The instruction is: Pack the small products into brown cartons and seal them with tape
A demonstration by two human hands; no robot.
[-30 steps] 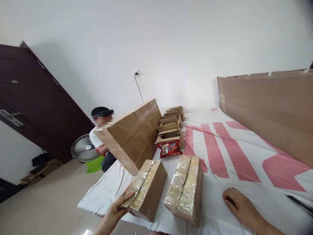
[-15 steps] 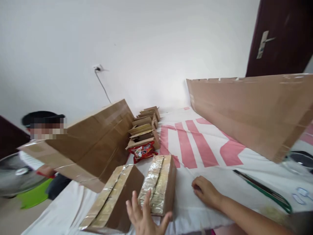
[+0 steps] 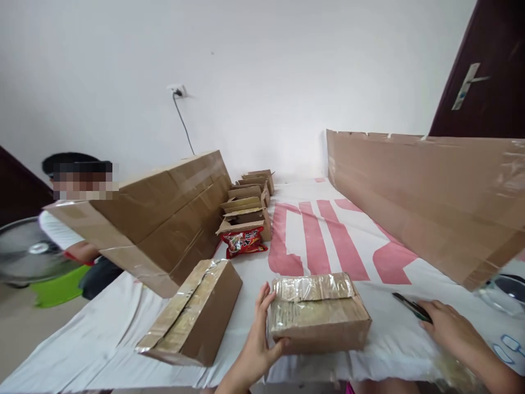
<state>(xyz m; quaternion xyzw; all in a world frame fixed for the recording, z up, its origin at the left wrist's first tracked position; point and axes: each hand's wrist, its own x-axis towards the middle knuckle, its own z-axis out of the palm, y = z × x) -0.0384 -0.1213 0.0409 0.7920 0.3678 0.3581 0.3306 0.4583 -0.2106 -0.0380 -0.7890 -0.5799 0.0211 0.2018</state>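
Note:
A taped cardboard box (image 3: 322, 314) lies crosswise on the white cloth in front of me. My left hand (image 3: 264, 328) grips its left end, thumb at the front corner and fingers at the back one. On the right, my right hand (image 3: 447, 323) is closed over the green handle of a utility knife (image 3: 411, 307), which lies low against the cloth with its dark front end pointing away. Left of my left hand stands a second taped box (image 3: 192, 312), set lengthwise. Behind the boxes sits a red snack packet (image 3: 243, 242).
Several open boxes (image 3: 246, 219) form a row toward the wall. Large cardboard pieces stand at left (image 3: 164, 219) and right (image 3: 422, 191). A person (image 3: 61, 232) sits beyond the left one, near a fan (image 3: 24, 251). Blue-rimmed glasses (image 3: 511, 347) lie at right.
The right-hand box has turned from lengthwise to crosswise and shifted right. My left hand has taken hold of its end. My right hand has moved right onto the utility knife.

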